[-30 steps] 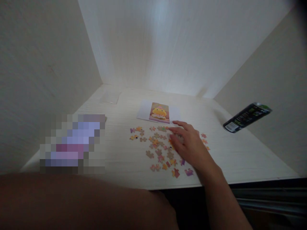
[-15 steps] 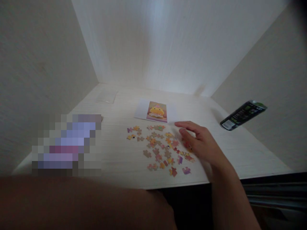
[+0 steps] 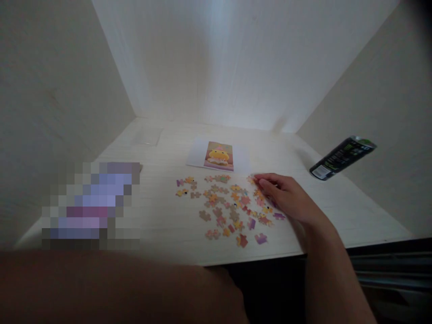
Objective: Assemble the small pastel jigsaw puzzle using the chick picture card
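Loose jigsaw pieces in yellow, pink, purple and tan lie scattered over the white tabletop. My right hand is at the right side of this spread, thumb and forefinger pinched at a small pale orange-pink jigsaw piece. More pieces lie beneath and beside its palm, partly hidden. Across the bottom left stretches my left forearm; my left hand is a dark shape below the table's front edge, its fingers not showing. A picture card with a yellow figure in a pink hat lies behind the pieces.
White sheets lie under and beside the card. A black can with green marks stands at the right. At the left is a blurred-out purple-blue object; a clear flat packet lies farther back. Pale panels enclose three sides.
My right hand has moved slightly right, and its fingers have closed from spread to a pinch at a piece. A purple piece now shows below the hand. The view has shifted a little.
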